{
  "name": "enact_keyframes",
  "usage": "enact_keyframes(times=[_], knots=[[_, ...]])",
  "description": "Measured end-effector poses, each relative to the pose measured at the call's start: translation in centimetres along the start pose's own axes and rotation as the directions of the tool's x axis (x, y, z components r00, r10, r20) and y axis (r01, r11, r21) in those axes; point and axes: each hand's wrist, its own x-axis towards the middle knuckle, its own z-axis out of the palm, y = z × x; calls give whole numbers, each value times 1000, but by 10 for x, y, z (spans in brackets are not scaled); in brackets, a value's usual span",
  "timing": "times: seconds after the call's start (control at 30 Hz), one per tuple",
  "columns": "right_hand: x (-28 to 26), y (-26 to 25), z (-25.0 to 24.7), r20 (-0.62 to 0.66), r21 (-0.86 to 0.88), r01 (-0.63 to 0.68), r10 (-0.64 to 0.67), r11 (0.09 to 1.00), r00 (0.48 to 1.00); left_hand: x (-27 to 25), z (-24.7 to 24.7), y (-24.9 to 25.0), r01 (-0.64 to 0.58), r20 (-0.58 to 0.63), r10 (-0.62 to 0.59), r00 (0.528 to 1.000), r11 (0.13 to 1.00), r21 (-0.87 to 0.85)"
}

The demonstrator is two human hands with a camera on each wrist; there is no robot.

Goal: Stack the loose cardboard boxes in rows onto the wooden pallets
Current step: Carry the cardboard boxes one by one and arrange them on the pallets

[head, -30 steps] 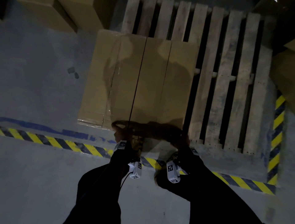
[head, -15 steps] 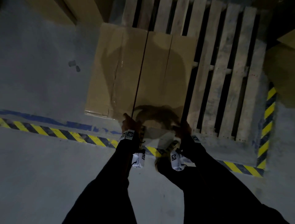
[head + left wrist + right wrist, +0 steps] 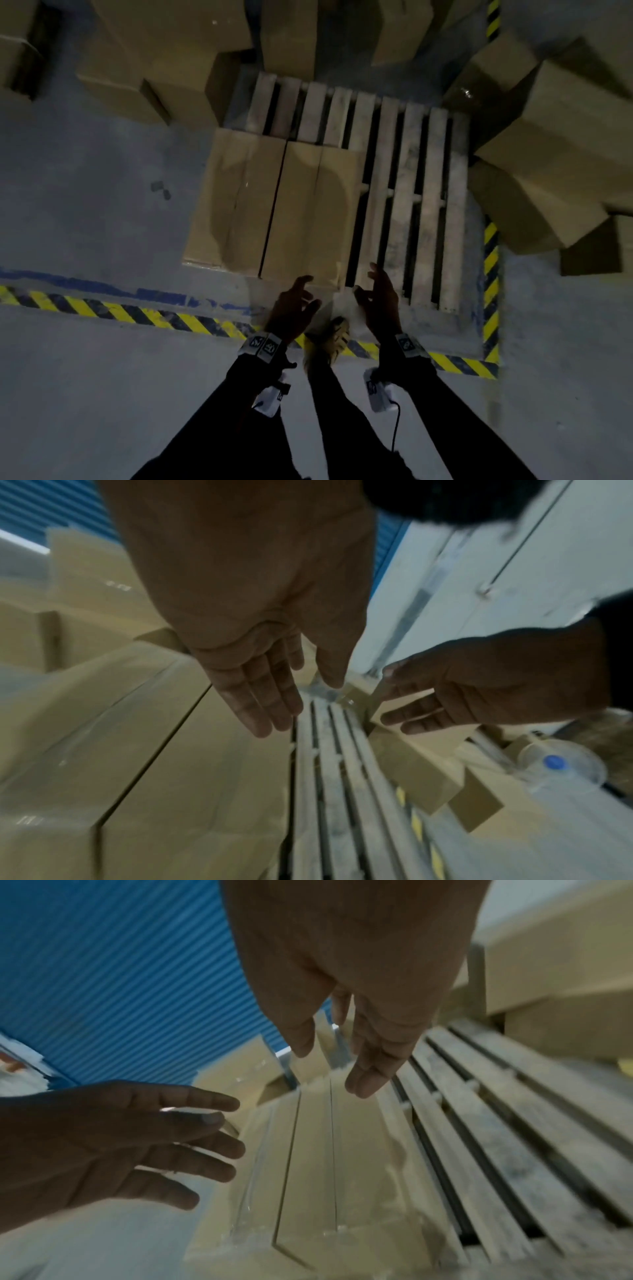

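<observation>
Two long cardboard boxes lie side by side on the left part of the wooden pallet (image 3: 424,192), the left box (image 3: 236,202) and the right box (image 3: 311,212). My left hand (image 3: 296,301) hovers just off the near end of the right box, fingers spread and holding nothing. My right hand (image 3: 376,294) hangs beside it over the pallet's near edge, also empty. In the left wrist view my left hand (image 3: 270,702) has straight fingers above the box (image 3: 192,777). In the right wrist view my right hand (image 3: 342,1056) is open above the boxes (image 3: 318,1164).
Loose cardboard boxes are piled at the back left (image 3: 164,68) and along the right side (image 3: 555,137) of the pallet. Yellow-black hazard tape (image 3: 102,308) marks the grey floor around it. My foot (image 3: 330,339) stands on the tape between my arms.
Both hands have let go of the near end of the right box and pulled back, fingers now spread. The head view has risen and shows more boxes around the pallet.
</observation>
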Motion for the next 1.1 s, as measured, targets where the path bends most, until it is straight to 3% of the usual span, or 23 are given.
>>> enact_keyframes(times=[0.13,0.3,0.43,0.67,0.8,0.9,1.03,1.1], knots=[[-62,-13,-34,-121,89,-7,18,996,993,-48,-13,26,-170,-2,170,985,985,-23],[-134,-24,-57,-278,223,57,7,973,961,-97,-21,41,-380,-10,380,925,922,-77],[-191,-30,-78,-394,235,110,-9,966,919,-132,-30,69,-436,24,442,897,891,-127],[-252,-21,-143,-540,259,205,-34,944,841,-171,-11,145,-622,71,624,778,781,-45],[-265,-2,-209,-612,240,263,-65,935,788,-190,26,208,-677,126,676,726,735,-37],[-273,23,-260,-635,229,281,-75,932,768,-192,71,252,-685,107,686,720,727,-52],[-289,66,-323,-636,207,284,-92,936,766,-192,141,301,-727,93,734,673,680,-97],[-292,88,-353,-623,192,268,-94,944,777,-194,171,323,-720,96,729,678,684,-114]])
